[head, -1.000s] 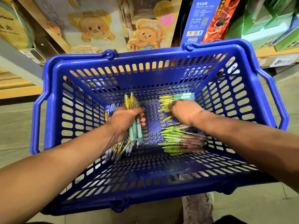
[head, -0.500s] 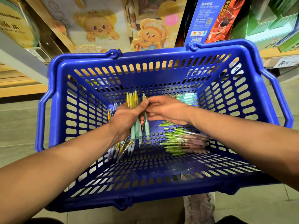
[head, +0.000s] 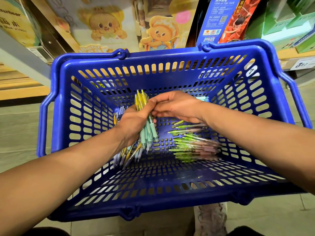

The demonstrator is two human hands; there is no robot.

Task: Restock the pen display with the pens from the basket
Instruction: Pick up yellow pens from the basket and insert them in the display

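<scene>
Pens point(head: 147, 132) with yellow tops and teal grips stand as a tilted bundle at the centre of the frame, inside the blue basket point(head: 153, 59). Left hand point(head: 133, 124) grips them, fingers wrapped tight round the barrels. Right hand point(head: 177, 106) reaches in from the right, its bent fingers meeting the bundle just above the left thumb; whether they pinch a pen or only touch it, I cannot tell. Green pens point(head: 192, 145) lie heaped on the basket floor, right of centre, below the right wrist. Pale pens point(head: 125, 155) lie on the floor under the left hand. Boxes point(head: 105, 26) printed with cartoon bears fill the shelf along the top of the frame
</scene>
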